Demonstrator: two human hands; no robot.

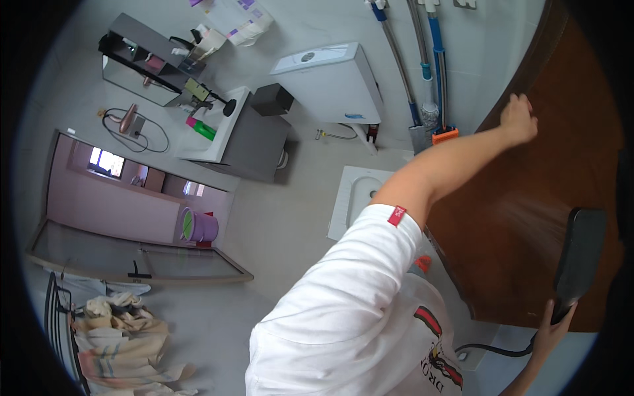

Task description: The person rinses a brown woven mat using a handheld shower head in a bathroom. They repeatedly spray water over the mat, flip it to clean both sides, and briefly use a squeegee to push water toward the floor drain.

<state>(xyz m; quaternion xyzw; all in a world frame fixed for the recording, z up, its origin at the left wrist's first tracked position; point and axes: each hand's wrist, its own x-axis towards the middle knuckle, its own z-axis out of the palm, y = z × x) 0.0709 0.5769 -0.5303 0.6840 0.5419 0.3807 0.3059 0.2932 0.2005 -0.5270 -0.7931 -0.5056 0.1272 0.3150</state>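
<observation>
My right hand (554, 327) grips the handle of a black, broad, flat handheld shower head (580, 252), with a dark hose running down from it. A fan of water spray (537, 220) leaves the head towards a large brown wooden board (475, 218) with a curved edge. The board's surface looks wet and glossy. My left hand (517, 120) is stretched out at the far part of the board, its fingers curled. Nothing shows in it, and whether it touches the wood cannot be told.
A white squat toilet (342, 213) is set in the floor beside my left arm, with a cistern (329, 84) on the wall. Long-handled mops (438, 74) hang nearby. Further off are a washbasin cabinet (252, 143), an open door (143, 252), a purple bucket (203, 227) and hanging towels (124, 341).
</observation>
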